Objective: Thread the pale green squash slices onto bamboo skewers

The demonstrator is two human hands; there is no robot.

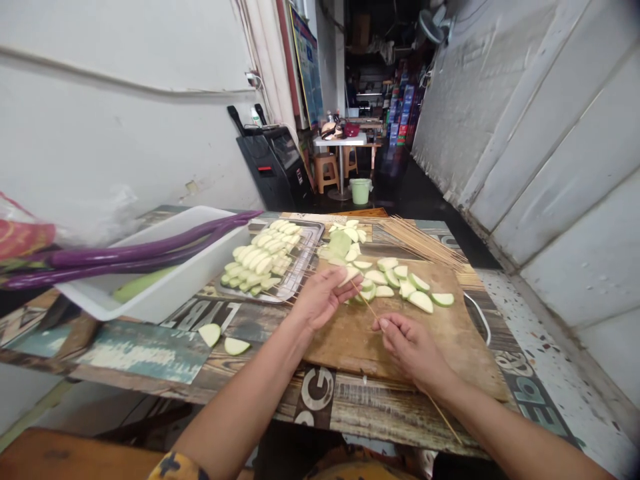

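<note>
I am watching both hands working over the wooden cutting board (350, 340) at the near edge of the worktop (150, 347). The right hand (411, 348) is pinching a thin bamboo skewer (367, 307) between thumb and fingertips. The left hand (323, 297) is closing its fingers around a pale green half-moon slice (350, 273), holding it just above the board.

The skewer's long axis is running on a diagonal. Its blunt tail is trailing back past the right wrist toward the near right, and its tip is pointing up and left, straight at the slice in the left hand. The tip is sitting right at the slice; I cannot tell whether it is already touching it. The two hands are lying close together along that same line, left hand farther from me, right hand nearer.

The loose slices (400, 280) are lying scattered just beyond the hands, closer to the left one. A bundle of spare skewers (425, 243) is fanning out at the far right. To the left, a metal tray (295, 283) is carrying loaded sticks, beside a white tub (165, 287) with long purple eggplants (140, 253) across it.
</note>
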